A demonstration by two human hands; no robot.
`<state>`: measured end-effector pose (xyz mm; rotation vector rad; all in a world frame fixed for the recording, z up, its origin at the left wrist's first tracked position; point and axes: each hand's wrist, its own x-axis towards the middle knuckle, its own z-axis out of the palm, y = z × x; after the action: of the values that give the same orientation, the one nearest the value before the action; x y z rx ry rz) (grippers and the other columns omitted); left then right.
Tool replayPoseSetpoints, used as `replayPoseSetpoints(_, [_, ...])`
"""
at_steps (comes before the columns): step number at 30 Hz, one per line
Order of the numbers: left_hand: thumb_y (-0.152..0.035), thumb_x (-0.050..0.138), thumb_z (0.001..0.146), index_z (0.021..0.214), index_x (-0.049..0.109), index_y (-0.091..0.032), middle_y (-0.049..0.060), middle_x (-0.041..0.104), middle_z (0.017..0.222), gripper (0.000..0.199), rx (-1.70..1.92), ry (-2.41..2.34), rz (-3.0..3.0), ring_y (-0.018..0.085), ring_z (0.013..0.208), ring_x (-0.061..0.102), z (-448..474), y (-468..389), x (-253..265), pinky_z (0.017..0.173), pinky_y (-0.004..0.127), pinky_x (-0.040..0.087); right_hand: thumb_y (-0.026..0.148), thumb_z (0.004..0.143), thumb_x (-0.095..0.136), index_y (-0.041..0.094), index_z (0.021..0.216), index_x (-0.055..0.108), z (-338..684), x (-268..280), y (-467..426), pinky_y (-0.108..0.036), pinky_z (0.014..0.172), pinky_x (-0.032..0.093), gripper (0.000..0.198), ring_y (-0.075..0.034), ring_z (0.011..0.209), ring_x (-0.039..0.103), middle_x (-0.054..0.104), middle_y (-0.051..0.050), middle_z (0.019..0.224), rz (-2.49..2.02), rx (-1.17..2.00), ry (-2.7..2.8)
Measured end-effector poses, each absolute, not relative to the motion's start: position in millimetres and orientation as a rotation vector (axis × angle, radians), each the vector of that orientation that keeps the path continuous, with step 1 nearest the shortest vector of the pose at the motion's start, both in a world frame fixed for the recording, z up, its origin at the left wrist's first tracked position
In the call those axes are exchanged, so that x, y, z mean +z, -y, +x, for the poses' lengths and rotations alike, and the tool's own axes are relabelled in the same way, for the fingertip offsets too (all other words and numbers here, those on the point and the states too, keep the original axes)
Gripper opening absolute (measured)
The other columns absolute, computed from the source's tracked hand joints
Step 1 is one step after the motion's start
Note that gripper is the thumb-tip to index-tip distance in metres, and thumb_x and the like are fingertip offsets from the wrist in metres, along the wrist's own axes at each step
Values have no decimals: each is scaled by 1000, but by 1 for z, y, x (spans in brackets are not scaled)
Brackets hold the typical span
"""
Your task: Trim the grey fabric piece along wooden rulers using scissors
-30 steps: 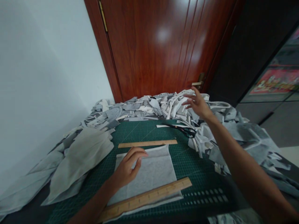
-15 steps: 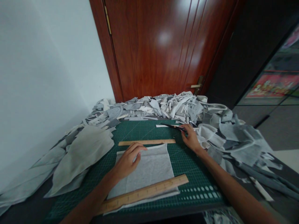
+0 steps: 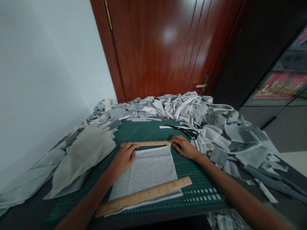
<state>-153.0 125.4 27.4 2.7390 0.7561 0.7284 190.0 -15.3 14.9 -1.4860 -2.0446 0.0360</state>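
"Across the green cutting mat (image 3: 192,172) on the desk (image 3: 28,214), what do you have in front of you?"

"I have 1 pale grey cloth (image 3: 153,166) lying flat near the middle of the mat, with 2 wooden rulers. The wide ruler (image 3: 146,195) lies slanted over the cloth's near part, its right end reaching past the cloth onto the mat. The narrow ruler (image 3: 146,144) lies just beyond the far edge."

"And your 2 hands?"

"My left hand (image 3: 123,158) is partly open at the cloth's far left corner, thumb apart from the fingers, fingertips over the narrow ruler. I see nothing gripped in it. My right hand (image 3: 184,147) is by the far right corner, fingers bent inward at the ruler's right end. I can't tell whether they pinch the ruler or only rest on it."

"Anything near the right hand?"

"Black scissors (image 3: 183,129), just beyond it, blades pointing left and handles close to the scraps on the right (image 3: 244,140). A white strip (image 3: 165,127) lies by the blades."

"What lies around the edges?"

"More scraps are heaped along the back (image 3: 165,105), before a red-brown wooden door (image 3: 163,48). On the left, I see a large pale fabric piece (image 3: 82,159) overlapping the mat."
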Motion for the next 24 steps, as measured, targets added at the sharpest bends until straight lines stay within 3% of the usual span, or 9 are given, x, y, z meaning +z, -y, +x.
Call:
replayPoseSetpoints(9, [-25, 44, 100, 107, 70, -20, 8, 69, 108, 28, 730, -804, 2701, 26, 108, 62, -159, -136, 33, 101, 43, 50, 19, 101, 56, 19, 119, 68, 193, 5, 10, -42, 96, 51, 22, -25, 107, 61, 68, -12, 115, -1494, -25, 2041])
replayPoseSetpoints(13, [-33, 53, 100, 113, 69, -21, 7, 70, 113, 24, 621, -735, 2721, 26, 111, 62, -162, -140, 32, 101, 43, 49, 24, 102, 57, 18, 119, 68, 195, 3, 8, -41, 95, 51, 21, -24, 104, 61, 68, -12, 113, -1546, -38, 2039])
replayPoseSetpoints(17, [-30, 58, 98, 117, 68, -21, 7, 70, 119, 23, 593, -677, 2764, 26, 115, 59, -162, -143, 27, 103, 43, 47, 26, 103, 56, 18, 119, 69, 195, 4, 8, -40, 93, 50, 22, -24, 104, 62, 68, -12, 112, -1656, -114, 2072])
replayPoseSetpoints(24, [-17, 54, 94, 113, 69, -20, 8, 69, 112, 25, 703, -852, 2768, 27, 108, 59, -164, -146, 31, 98, 44, 48, 26, 105, 52, 19, 118, 71, 208, 11, 13, -40, 93, 46, 24, -26, 105, 62, 69, -11, 112, -1944, -321, 2062])
